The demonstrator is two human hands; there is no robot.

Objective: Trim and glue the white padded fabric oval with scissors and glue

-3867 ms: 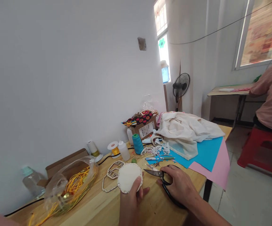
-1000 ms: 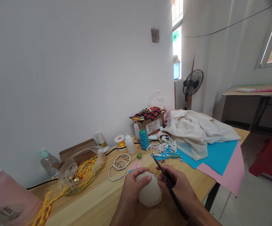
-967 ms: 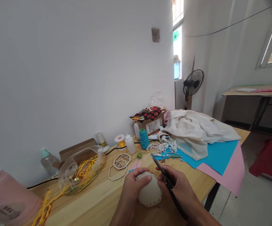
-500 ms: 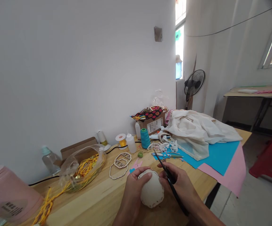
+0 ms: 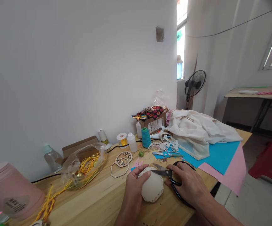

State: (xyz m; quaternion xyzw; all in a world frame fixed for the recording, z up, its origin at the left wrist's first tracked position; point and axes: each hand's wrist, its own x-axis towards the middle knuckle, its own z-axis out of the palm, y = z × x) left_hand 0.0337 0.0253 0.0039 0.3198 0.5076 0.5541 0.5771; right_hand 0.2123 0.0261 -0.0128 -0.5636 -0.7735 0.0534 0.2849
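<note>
Between the thumb and fingers of my left hand (image 5: pixel 136 185) is a white rounded piece with a scalloped, dark-flecked edge (image 5: pixel 152 186). My right hand (image 5: pixel 189 180) grips black-handled scissors (image 5: pixel 170 173). Their blades are apart and point left, at the upper right rim of the white piece. Whether the rim lies between the blades I cannot tell. Beyond my hands are pink and blue paper bits (image 5: pixel 136 164), a small green ball (image 5: pixel 141 153) and wooden lattice cutouts (image 5: pixel 123 159).
A teal thread cone (image 5: pixel 146 138), a squeeze bottle (image 5: pixel 132 143) and paper scraps (image 5: pixel 165 145) stand farther back. White cloth (image 5: pixel 192 128) lies over blue paper (image 5: pixel 220 157) at right. To the left are a bag of yellow cords (image 5: pixel 86 166) and a pink bin (image 5: pixel 13 191).
The scissors have swung from pointing up and away to pointing left, and their blades have parted. My right hand has moved right, fingers now at the handles. My left hand keeps the white piece.
</note>
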